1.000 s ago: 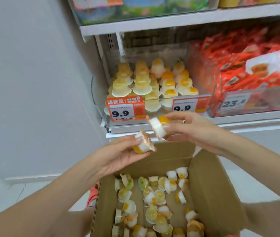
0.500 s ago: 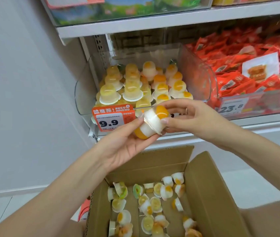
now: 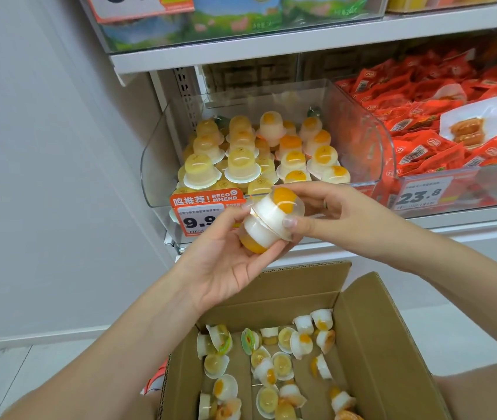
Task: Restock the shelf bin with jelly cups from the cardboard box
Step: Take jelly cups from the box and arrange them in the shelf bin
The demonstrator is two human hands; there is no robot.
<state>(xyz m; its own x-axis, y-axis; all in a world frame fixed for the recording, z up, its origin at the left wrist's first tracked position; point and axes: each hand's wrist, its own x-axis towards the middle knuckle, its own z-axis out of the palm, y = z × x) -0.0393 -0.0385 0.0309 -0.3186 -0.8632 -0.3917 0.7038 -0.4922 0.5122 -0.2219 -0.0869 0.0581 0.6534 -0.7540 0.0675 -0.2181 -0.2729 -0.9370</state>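
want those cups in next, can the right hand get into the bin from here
Probably yes: the right hand holds a jelly cup just before the bin, whose top is open. The stacked cups leave room above.

Two jelly cups [image 3: 271, 221] pressed lid to lid at centre, left hand [image 3: 226, 262] gripping from seven o'clock, right hand [image 3: 332, 216] from three; clear shelf bin [image 3: 362, 147] at twelve; cardboard box [image 3: 377, 344] at six.

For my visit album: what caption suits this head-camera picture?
Left hand and right hand press two jelly cups lid to lid before the clear shelf bin, above the cardboard box.
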